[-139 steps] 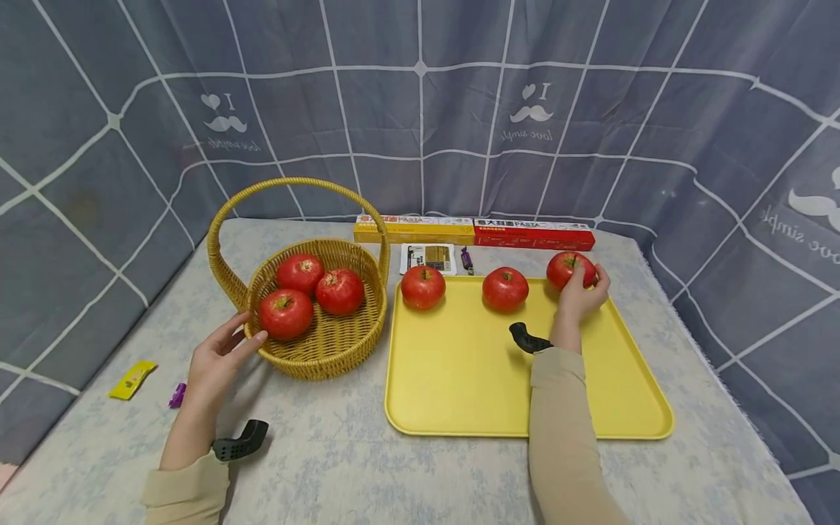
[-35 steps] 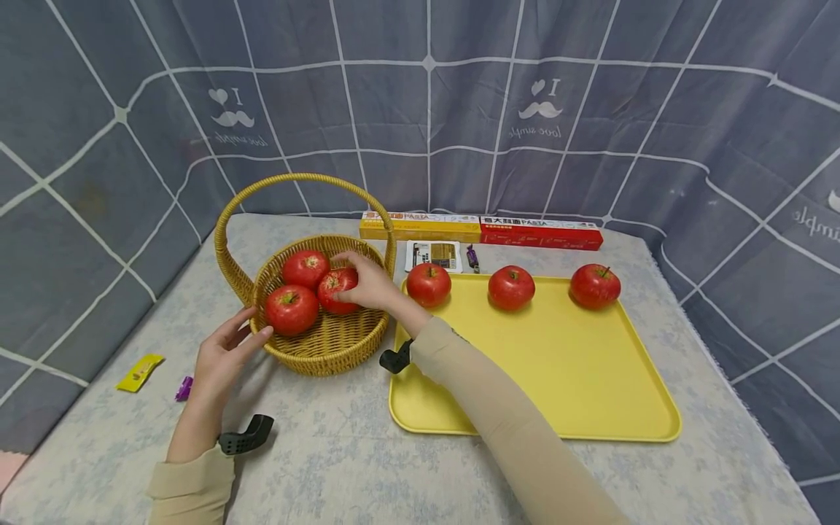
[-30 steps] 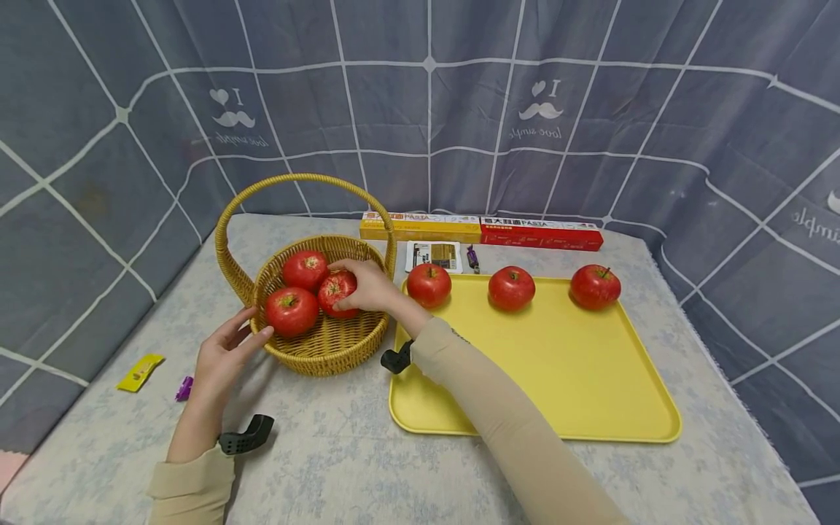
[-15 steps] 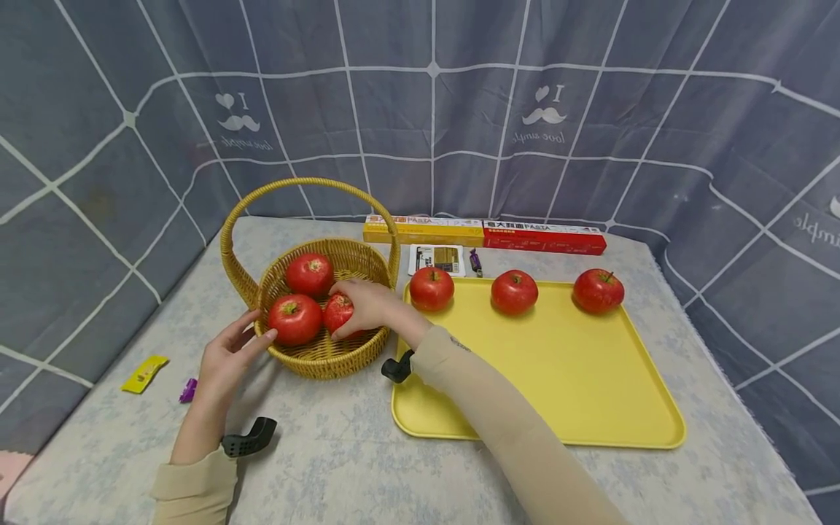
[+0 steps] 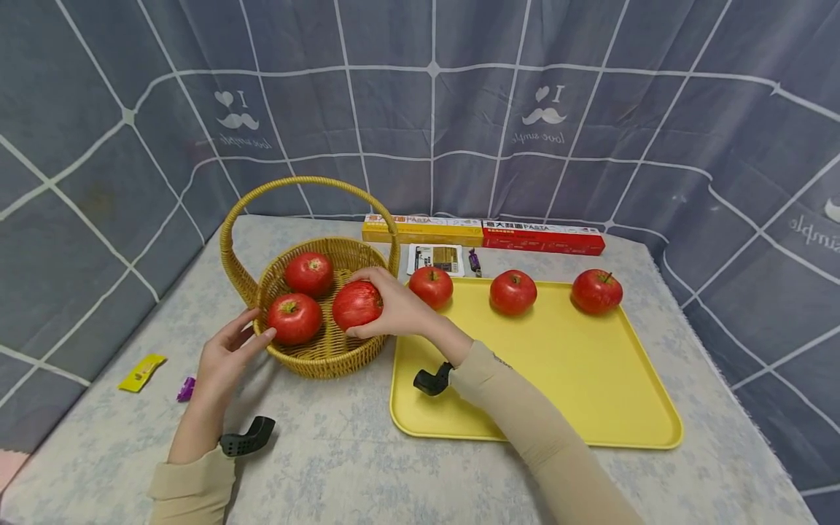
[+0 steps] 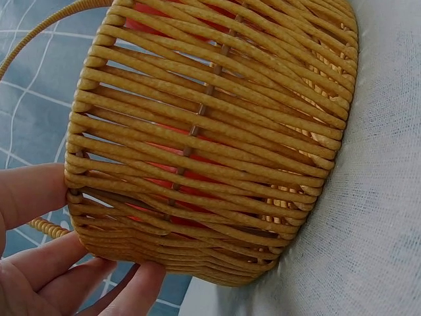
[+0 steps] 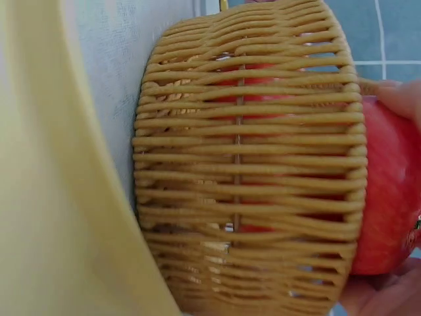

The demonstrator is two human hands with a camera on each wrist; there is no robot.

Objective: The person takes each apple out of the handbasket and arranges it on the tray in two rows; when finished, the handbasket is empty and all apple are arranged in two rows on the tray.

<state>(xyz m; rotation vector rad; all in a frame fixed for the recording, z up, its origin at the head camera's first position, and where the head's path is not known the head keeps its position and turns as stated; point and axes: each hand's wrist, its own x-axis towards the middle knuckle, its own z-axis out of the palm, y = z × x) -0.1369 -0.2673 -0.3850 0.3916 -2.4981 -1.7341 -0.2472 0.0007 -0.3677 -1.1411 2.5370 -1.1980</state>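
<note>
Red apples (image 5: 357,304) number six: three left of centre, three in a row from centre to right; there is one wicker basket (image 5: 328,367), left of centre, and one yellow tray (image 5: 538,379), lower right. Pasta boxes (image 5: 543,238) total two, mid-frame to right; white pack (image 5: 436,257), one, centre; purple wrapped pieces (image 5: 475,262), two, centre and lower left; yellow sachet (image 5: 142,373), one, lower left. Hands come to two, left hand (image 5: 222,357) lower left and right hand (image 5: 397,302) centre.
</note>
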